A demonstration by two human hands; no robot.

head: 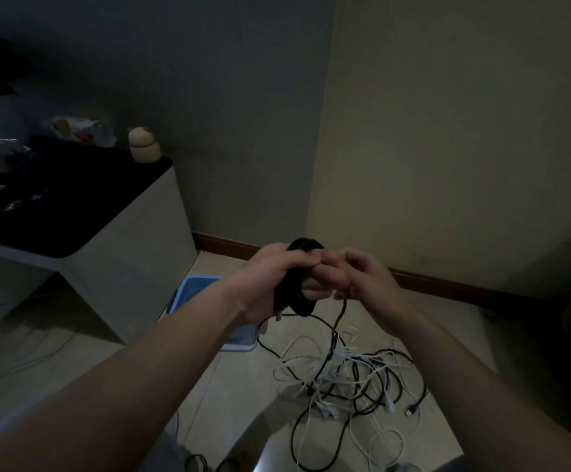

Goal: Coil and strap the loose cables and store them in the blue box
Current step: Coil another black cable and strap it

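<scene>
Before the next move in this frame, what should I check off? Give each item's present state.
1. Black coil gripped in left hand: ok.
2. Right hand pinches the cable tail: ok.
3. Cable tail free of the floor pile: not ok, it runs down into the tangle.
4. Strap on the coil: cannot tell, none visible.
5. Blue box on the floor near the pile: ok, partly hidden behind the left forearm.
</scene>
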